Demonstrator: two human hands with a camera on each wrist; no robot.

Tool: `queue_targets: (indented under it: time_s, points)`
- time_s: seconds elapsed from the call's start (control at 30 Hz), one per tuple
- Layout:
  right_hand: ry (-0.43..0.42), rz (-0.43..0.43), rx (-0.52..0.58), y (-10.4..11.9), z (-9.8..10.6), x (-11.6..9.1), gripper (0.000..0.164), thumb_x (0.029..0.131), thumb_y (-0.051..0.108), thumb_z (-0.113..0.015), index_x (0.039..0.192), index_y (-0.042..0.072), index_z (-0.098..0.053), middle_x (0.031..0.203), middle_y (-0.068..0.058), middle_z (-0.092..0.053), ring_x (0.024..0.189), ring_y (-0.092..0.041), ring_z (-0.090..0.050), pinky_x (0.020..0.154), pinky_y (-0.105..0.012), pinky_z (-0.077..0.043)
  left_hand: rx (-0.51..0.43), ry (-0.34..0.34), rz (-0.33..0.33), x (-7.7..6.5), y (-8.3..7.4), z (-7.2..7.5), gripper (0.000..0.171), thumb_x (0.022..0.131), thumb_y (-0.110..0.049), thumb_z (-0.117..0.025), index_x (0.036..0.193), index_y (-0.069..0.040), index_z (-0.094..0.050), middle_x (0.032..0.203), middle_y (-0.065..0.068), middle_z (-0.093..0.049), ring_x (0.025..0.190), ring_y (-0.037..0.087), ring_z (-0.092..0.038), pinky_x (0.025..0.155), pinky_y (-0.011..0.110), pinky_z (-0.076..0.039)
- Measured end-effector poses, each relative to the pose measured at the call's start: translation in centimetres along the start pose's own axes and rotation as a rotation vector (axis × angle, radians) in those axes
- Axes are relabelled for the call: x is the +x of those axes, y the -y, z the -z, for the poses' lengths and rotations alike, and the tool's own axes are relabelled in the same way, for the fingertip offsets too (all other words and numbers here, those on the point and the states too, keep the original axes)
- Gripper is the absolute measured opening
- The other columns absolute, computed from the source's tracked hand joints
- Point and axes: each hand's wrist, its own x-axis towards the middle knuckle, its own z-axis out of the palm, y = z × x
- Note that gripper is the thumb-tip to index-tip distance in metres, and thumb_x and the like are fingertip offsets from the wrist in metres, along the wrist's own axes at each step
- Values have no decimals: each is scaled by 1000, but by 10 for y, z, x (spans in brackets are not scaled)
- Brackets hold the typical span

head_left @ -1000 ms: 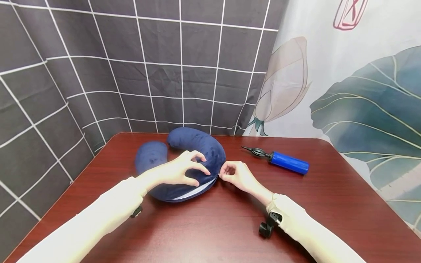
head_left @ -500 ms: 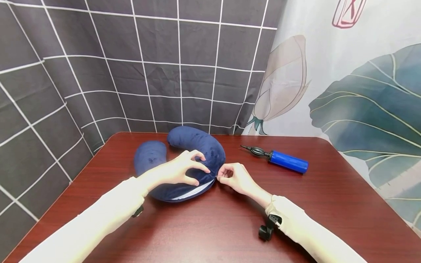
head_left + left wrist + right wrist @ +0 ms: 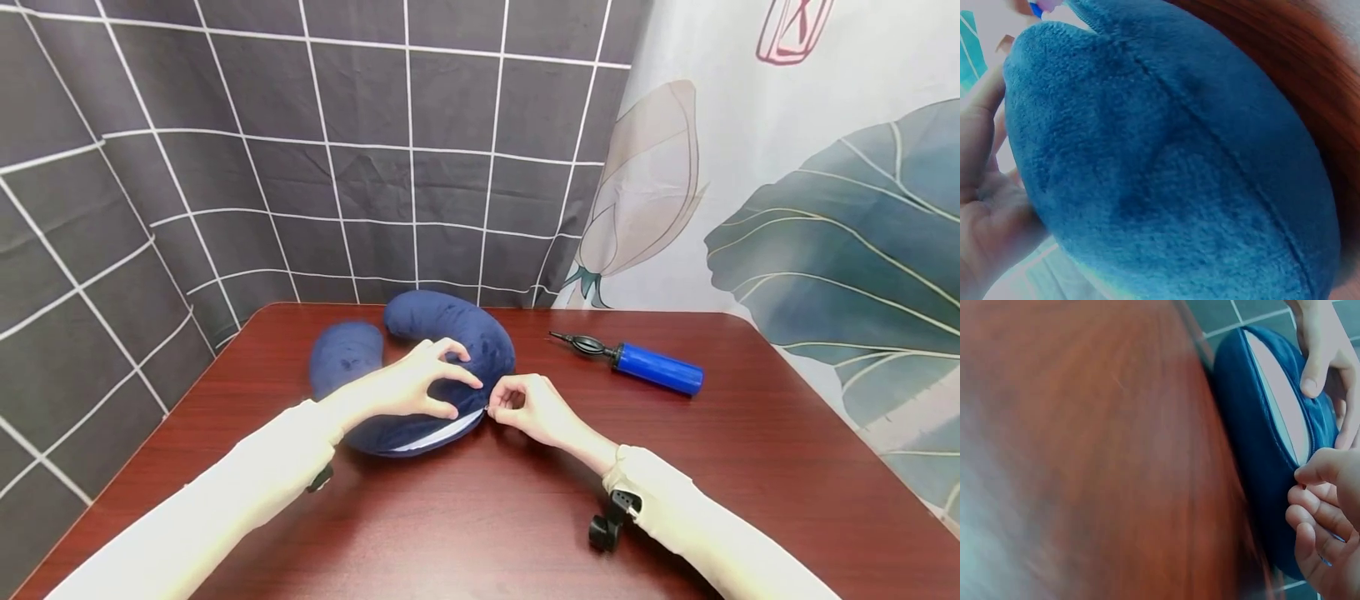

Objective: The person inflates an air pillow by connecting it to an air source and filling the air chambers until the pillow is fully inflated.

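A navy plush neck pillow (image 3: 461,325) lies on the table, with its zipper part-way open along the near side. White inner filling (image 3: 435,435) shows through the slit, and also as a pale strip (image 3: 1280,394) in the right wrist view. My left hand (image 3: 411,385) rests on top of the pillow, thumb and fingers spread. At the right end of the slit my right hand (image 3: 538,410) pinches the zipper pull (image 3: 487,409) between thumb and index finger; the pull is mostly hidden by the fingertips. Pillow plush (image 3: 1166,150) fills most of the left wrist view.
A blue hand pump (image 3: 658,369) with a black nozzle lies at the back right of the reddish-brown table (image 3: 465,533). Behind the table hang a dark grid-patterned curtain (image 3: 375,192) and a white one with flower and leaf prints (image 3: 652,208).
My right hand has moved a little left and toward me along the zipper with the pull, and the white slit looks shorter. The left hand stays on the pillow.
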Motion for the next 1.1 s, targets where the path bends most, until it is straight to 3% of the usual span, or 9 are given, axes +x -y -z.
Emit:
queue_targets:
  time_s: [0.3,0.4,0.6,0.7,0.87,1.1]
  points:
    - [-55,-40,-30,-15,14,11,9,83,8,-74,80,15,-70,74,1,-67,69,-7,-57,67,-21,-50,37,-4,114,21,-11,-4,38,79,-24,-82,116,-19,-73,123,17,-54,106,34,-51,90,43,-42]
    - [-73,-39,-25,-17,14,12,8,84,9,-74,81,14,-70,74,-1,-68,69,-8,-58,67,-21,-50,50,15,119,23,-12,-2,38,81,-25,-81,118,-19,-72,125,18,-53,108,35,-51,92,45,-44]
    - [-98,-62,0,-16,13,12,6,84,9,-74,82,13,-70,74,-2,-68,69,-10,-59,66,-21,-50,4,21,-11,8,-4,8,34,83,-19,-78,116,-18,-71,132,18,-51,117,35,-53,101,47,-45]
    - [-113,-75,3,-15,13,12,5,83,9,-74,82,12,-70,74,-3,-68,69,-10,-58,66,-20,-49,-34,16,-35,-5,0,16,34,82,-16,-77,115,-19,-71,132,16,-50,121,34,-52,103,48,-44]
    - [-117,-95,-4,-15,11,11,6,83,8,-72,81,12,-69,73,-2,-66,68,-10,-57,65,-20,-48,-48,52,-10,-20,5,18,40,82,-20,-76,121,-22,-69,131,13,-50,120,32,-50,101,48,-44]
    - [-124,-90,-12,-13,6,6,7,82,8,-71,78,12,-68,70,0,-63,64,-7,-55,63,-19,-46,-77,80,59,-20,4,14,44,79,-22,-81,121,-25,-69,128,10,-52,114,28,-50,97,45,-45]
